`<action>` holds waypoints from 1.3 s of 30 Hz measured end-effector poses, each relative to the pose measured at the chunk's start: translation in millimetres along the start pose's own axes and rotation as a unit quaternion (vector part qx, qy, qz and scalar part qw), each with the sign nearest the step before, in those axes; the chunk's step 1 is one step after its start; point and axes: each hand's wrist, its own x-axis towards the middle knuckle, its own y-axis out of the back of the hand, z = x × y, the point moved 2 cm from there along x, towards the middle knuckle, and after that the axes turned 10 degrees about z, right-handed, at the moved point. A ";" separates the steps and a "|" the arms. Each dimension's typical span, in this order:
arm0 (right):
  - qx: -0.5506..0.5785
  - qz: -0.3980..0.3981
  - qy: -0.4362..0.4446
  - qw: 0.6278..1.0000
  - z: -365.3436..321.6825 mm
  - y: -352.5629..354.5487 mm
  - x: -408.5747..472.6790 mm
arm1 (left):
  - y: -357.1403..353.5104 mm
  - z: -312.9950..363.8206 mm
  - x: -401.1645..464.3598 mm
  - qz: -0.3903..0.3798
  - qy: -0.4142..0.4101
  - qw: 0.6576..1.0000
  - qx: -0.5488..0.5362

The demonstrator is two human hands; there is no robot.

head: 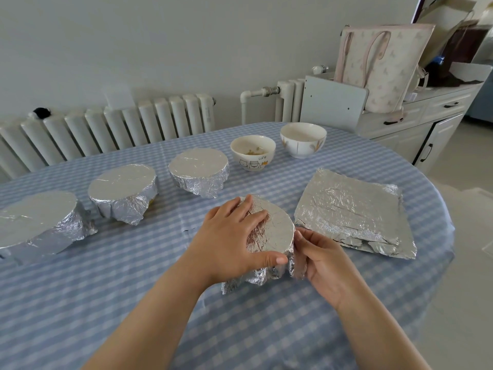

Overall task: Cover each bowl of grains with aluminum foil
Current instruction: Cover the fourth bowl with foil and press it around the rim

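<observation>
Near the table's middle, a foil-wrapped bowl [277, 231] is being covered: its top is a taut, finely wrinkled silver disc, its sides a crumpled skirt of foil. The left hand [232, 236] is laid flat across the top, fingers straight and spread, thumb stretched along the near rim. The right hand [320, 260] is curled against the bowl's right side, and the loose foil flap there is pinched between its fingers. Just to the right, a flat sheet of foil [354, 212], roughly square and creased, lies on the cloth. Three finished covered bowls [122, 188] are lined up to the left, each smooth on top and crinkled below. Behind, two uncovered ceramic bowls [253, 152] are seen, round and glossy white, one printed with cartoon figures. Everything is set on a blue-and-white checked tablecloth [133, 276].
</observation>
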 end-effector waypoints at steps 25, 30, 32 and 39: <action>-0.250 0.197 0.129 0.939 15.5 -10.7 12.5 | 0.7 1.5 -0.5 0.013 -0.002 1.000 -0.006; -0.242 0.212 0.130 0.938 15.1 -16.0 14.4 | 0.6 2.2 0.4 0.014 -0.003 1.000 0.000; -0.253 0.227 0.151 0.928 13.8 -16.4 13.7 | 0.1 1.5 0.1 0.017 -0.005 1.000 0.002; -0.278 0.244 0.204 0.906 0.6 -12.3 4.2 | 0.3 2.2 -0.6 0.020 0.003 1.000 -0.004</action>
